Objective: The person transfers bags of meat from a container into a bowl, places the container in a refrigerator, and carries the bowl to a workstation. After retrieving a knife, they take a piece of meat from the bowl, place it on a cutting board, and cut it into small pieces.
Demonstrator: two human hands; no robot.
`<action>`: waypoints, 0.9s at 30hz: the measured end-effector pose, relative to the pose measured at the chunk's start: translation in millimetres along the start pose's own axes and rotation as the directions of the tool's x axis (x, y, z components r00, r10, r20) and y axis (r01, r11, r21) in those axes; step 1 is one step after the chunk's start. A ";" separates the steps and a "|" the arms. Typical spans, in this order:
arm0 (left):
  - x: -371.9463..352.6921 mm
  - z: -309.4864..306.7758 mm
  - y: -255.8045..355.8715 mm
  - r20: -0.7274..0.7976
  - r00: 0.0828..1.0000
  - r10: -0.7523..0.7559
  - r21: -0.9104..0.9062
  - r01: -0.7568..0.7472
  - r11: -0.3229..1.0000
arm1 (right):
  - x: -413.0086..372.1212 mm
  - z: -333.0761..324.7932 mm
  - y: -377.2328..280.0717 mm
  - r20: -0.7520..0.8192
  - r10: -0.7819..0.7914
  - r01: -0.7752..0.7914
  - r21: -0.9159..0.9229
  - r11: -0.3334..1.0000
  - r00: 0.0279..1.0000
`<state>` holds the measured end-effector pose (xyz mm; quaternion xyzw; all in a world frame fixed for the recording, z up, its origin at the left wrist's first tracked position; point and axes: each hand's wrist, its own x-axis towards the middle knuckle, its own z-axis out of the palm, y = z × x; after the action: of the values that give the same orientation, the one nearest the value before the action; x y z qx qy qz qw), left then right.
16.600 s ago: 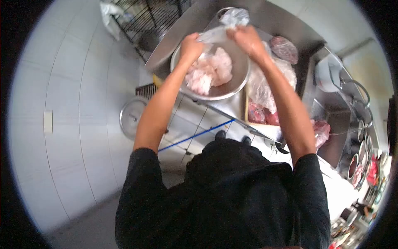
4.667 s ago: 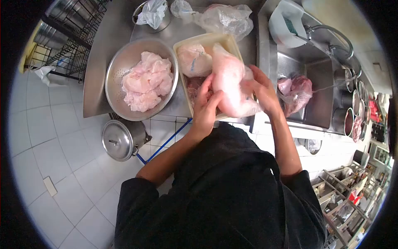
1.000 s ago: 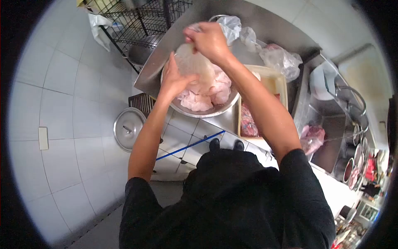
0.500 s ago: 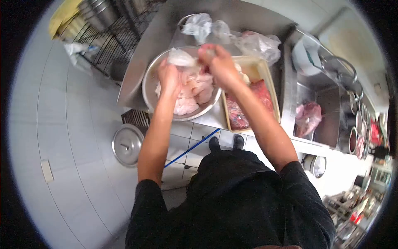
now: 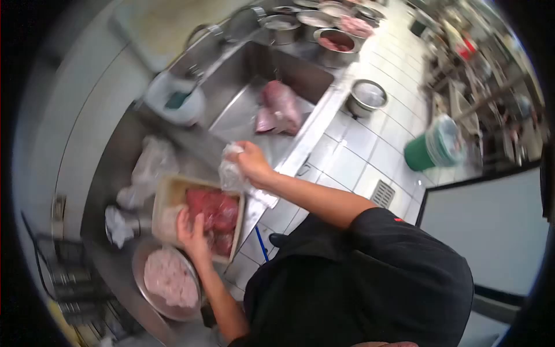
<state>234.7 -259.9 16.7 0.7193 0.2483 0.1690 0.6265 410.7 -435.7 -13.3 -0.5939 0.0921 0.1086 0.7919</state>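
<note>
My right hand (image 5: pixel 253 166) is closed around a crumpled clear plastic bag (image 5: pixel 232 173), held over the counter edge beside the sink. Over the cream tray (image 5: pixel 162 215), my left hand (image 5: pixel 194 238) has its fingers spread, close to the red meat (image 5: pixel 215 211) and a pale piece at the tray's left side. A round metal bowl (image 5: pixel 140 279) of pale pink meat (image 5: pixel 170 279) stands below and left of the tray.
A large pink piece of meat (image 5: pixel 282 107) lies in the sink (image 5: pixel 231 104). A white bucket (image 5: pixel 173 99) stands near its corner. Plastic bags (image 5: pixel 151 170) lie behind the tray. Metal pots (image 5: pixel 336 53) line the far counter; a green bin (image 5: pixel 426 149) stands on the floor.
The view has swung right. Both hands have left the bowl; my right hand now holds the plastic bag near the sink, and my left hand has opened over the tray.
</note>
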 end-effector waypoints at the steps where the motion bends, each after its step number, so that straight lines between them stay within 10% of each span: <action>1: 4.1 4.0 0.3 -0.073 0.993 -0.094 -0.030 0.092 0.995 | 9.9 -43.4 -24.6 -0.004 0.036 -0.036 0.046 0.998 0.999; 8: 48.7 14.6 -23.9 -0.326 0.931 -0.162 0.096 0.204 0.974 | 71.4 -390.7 -87.5 -0.470 0.122 0.135 0.477 0.869 0.874; 16: 89.2 4.5 -26.0 -0.458 0.889 -0.017 0.295 0.170 0.940 | -2.4 -784.4 -257.9 -0.869 -0.017 0.231 0.113 0.966 0.494; 18: 109.7 -29.2 -47.1 -0.528 0.848 0.040 0.370 0.187 0.910 | 32.8 -771.6 -291.4 -0.922 -0.002 0.157 0.064 0.986 0.386; 20: 116.9 -24.5 -15.0 -0.599 0.801 0.009 0.327 0.234 0.915 | 83.4 -685.2 -260.1 -0.758 -0.140 0.063 -0.130 0.989 0.637; 22: 140.6 -47.3 -12.3 -0.602 0.798 0.024 0.343 0.232 0.910 | 127.1 -597.3 -205.9 -0.181 0.003 -0.027 -0.131 0.991 0.983; 27: 205.1 -102.5 -36.8 -0.634 0.771 0.054 0.356 0.229 0.906 | 90.9 -183.8 -121.8 0.454 0.363 -0.216 -0.344 0.914 0.814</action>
<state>340.6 -56.1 -17.3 0.7237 0.5073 0.3134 0.3473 529.0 -639.6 22.7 -0.6274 -0.0461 0.3934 0.6705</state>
